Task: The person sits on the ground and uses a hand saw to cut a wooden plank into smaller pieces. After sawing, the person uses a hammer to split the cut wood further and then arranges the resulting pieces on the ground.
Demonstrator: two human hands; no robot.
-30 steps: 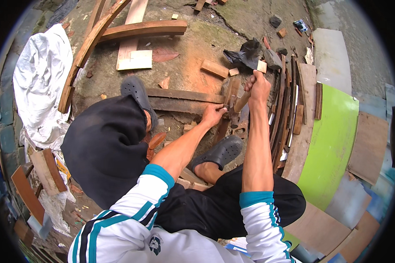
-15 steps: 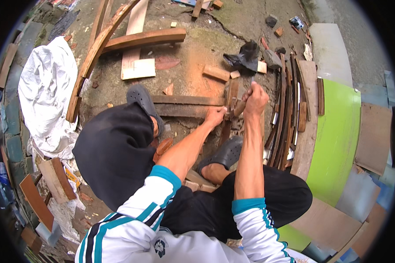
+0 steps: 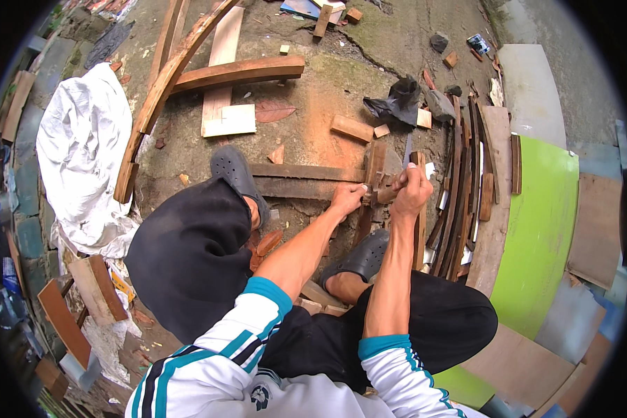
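Note:
My left hand point(image 3: 348, 198) is closed, its thumb and fingers pinching the near end of a short brown piece of wood point(image 3: 385, 196). This piece lies at the joint of an upright-looking wooden bar point(image 3: 375, 161) and two long dark wooden strips point(image 3: 306, 178), which run left toward my shoe. My right hand point(image 3: 413, 189) is a fist at the right end of the short piece. A narrow grey blade point(image 3: 407, 149) shows just beyond that fist; its handle is hidden by the fingers.
My grey clogs point(image 3: 231, 169) stand either side of the work. Long wooden strips point(image 3: 460, 188) and a green panel point(image 3: 540, 251) lie at right. A white cloth point(image 3: 83, 153), curved timber point(image 3: 161, 90), a black plastic scrap point(image 3: 397, 99) and a wood block point(image 3: 352, 128) lie around.
The whole view has shifted slightly. My right fist has drawn back toward me, and more of the grey blade shows beyond it. My left hand stays at the joint.

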